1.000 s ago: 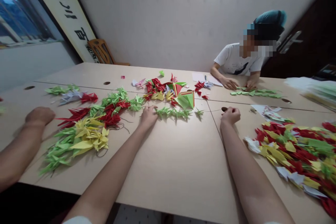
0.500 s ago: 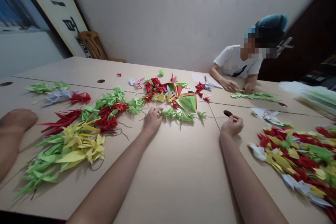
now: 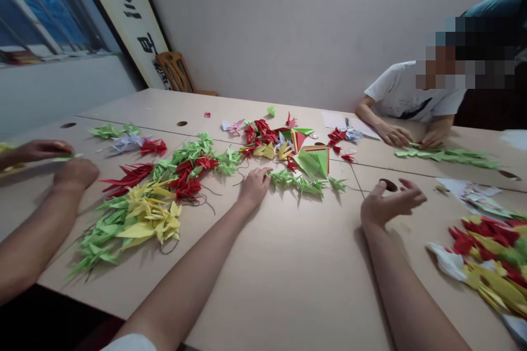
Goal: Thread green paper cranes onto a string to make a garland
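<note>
A short row of green folded paper cranes (image 3: 302, 182) lies across the middle of the table, with a thin dark thread running out past a single green crane (image 3: 337, 184) at its right end. My left hand (image 3: 254, 189) is closed at the row's left end, fingertips pinched against it. To the right of the thread, my right hand (image 3: 391, 204) rests with its wrist on the table, fingers apart and nothing visible in them. Just behind the row stand green and red paper squares (image 3: 313, 162). Beyond my left hand are red cranes (image 3: 263, 131) and yellow cranes (image 3: 265, 151).
Bundles of strung cranes (image 3: 152, 214) lie to the left. A loose crane pile (image 3: 489, 252) is at right. A co-worker's hands (image 3: 76, 162) hold green paper at far left; another person (image 3: 411, 93) handles green pieces (image 3: 448, 156) across the table (image 3: 255, 285).
My right hand has gone from a pinch to spread fingers. My left hand stays at the row. The view has swung left, bringing the co-worker's second hand and green paper into sight.
</note>
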Demonstrator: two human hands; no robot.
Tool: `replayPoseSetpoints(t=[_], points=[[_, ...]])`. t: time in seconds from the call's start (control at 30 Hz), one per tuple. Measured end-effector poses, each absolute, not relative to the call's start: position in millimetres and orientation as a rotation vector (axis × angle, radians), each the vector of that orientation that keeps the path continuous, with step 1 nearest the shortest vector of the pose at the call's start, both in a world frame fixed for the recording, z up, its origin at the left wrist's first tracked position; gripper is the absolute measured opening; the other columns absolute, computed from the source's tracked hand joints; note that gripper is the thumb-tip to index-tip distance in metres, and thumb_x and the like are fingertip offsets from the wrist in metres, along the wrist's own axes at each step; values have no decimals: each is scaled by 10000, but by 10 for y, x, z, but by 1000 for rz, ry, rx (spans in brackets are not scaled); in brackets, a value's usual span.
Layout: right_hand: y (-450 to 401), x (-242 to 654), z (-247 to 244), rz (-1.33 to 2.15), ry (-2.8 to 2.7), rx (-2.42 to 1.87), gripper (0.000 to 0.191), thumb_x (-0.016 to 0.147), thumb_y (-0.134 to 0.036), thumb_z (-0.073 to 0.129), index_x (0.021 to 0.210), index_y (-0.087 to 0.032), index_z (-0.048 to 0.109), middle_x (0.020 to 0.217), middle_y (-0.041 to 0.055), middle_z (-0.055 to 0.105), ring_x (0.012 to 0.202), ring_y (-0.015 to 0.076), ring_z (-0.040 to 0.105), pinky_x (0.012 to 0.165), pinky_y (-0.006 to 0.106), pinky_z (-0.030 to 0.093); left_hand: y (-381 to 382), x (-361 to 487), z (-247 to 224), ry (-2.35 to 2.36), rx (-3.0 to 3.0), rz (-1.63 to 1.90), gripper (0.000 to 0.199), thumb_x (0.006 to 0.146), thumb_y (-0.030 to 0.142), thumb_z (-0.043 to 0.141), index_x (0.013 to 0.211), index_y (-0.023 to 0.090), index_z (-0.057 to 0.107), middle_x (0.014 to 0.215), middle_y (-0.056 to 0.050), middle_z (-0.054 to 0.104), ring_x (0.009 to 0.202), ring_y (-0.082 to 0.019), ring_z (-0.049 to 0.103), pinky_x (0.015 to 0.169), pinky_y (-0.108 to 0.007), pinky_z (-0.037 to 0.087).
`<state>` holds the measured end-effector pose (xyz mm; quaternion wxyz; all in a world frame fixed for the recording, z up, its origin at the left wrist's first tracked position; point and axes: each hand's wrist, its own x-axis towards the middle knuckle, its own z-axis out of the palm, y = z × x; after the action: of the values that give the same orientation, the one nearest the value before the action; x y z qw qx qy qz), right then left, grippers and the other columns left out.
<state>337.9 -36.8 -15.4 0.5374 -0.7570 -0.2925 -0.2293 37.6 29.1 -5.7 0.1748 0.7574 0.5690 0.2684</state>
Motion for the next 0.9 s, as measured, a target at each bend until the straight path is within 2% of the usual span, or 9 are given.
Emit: replayPoseSetpoints(t=[0.17, 0.27, 0.33, 0.4, 0.5, 0.63, 0.77, 0.9], points=[[-320, 2779, -100, -521, -1116, -1644, 253, 849, -270, 441, 1080, -184, 499, 1110, 152, 560, 1126, 316, 512, 942, 504, 350, 292, 383, -49, 1607, 2207, 724, 364, 909, 439, 496, 1199, 261, 625, 1084, -68, 645, 1053, -234, 566, 907, -358, 409], [-301, 2218, -118, -414, -1510, -1567, 222, 907, -275, 425, 1071, -194, 551, 1161, 137, 597, 1166, 274, 514, 975, 452, 310, 307, 385, -62, 1629, 2235, 710, 306, 871, 425, 561, 1108, 258, 660, 1066, -65, 642, 1054, -245, 560, 897, -360, 403], [-292, 1891, -129, -332, -1809, -1534, 263, 920, -265, 437, 1137, -207, 574, 1279, 129, 570, 1249, 253, 466, 1024, 429, 255, 321, 383, -76, 1624, 2245, 707, 276, 867, 398, 567, 1083, 256, 663, 1067, -61, 642, 1060, -246, 556, 896, -363, 399], [-278, 1682, -134, -279, -1977, -1524, 369, 915, -238, 441, 1271, -206, 536, 1387, 132, 507, 1328, 257, 390, 1074, 446, 178, 334, 378, -89, 1615, 2259, 690, 258, 876, 362, 549, 1079, 246, 658, 1078, -63, 642, 1072, -249, 551, 887, -366, 399], [-242, 1603, -133, -191, -2050, -1560, 467, 893, -198, 441, 1358, -187, 487, 1429, 134, 477, 1384, 266, 313, 1102, 486, 108, 348, 369, -104, 1609, 2278, 659, 247, 884, 294, 519, 1081, 225, 651, 1084, -73, 644, 1075, -247, 549, 869, -363, 402], [-202, 1699, -126, -132, -2052, -1617, 453, 893, -229, 467, 1344, -223, 515, 1460, 127, 442, 1398, 287, 282, 1097, 523, 117, 353, 365, -105, 1592, 2284, 661, 244, 875, 263, 527, 1081, 220, 650, 1085, -73, 650, 1080, -251, 551, 852, -367, 399], [-188, 1762, -120, -141, -2037, -1645, 367, 903, -308, 511, 1261, -268, 583, 1490, 125, 392, 1387, 306, 294, 1079, 540, 155, 358, 365, -102, 1520, 2241, 714, 190, 849, 303, 596, 1005, 233, 679, 1064, -45, 670, 1052, -233, 565, 854, -348, 399], [-179, 1774, -123, -116, -2000, -1695, 328, 880, -247, 532, 1196, -271, 617, 1472, 122, 411, 1376, 312, 311, 1065, 538, 172, 374, 363, -124, 1467, 2214, 774, 196, 814, 347, 655, 969, 233, 695, 1011, -31, 679, 1010, -215, 576, 840, -322, 406]])
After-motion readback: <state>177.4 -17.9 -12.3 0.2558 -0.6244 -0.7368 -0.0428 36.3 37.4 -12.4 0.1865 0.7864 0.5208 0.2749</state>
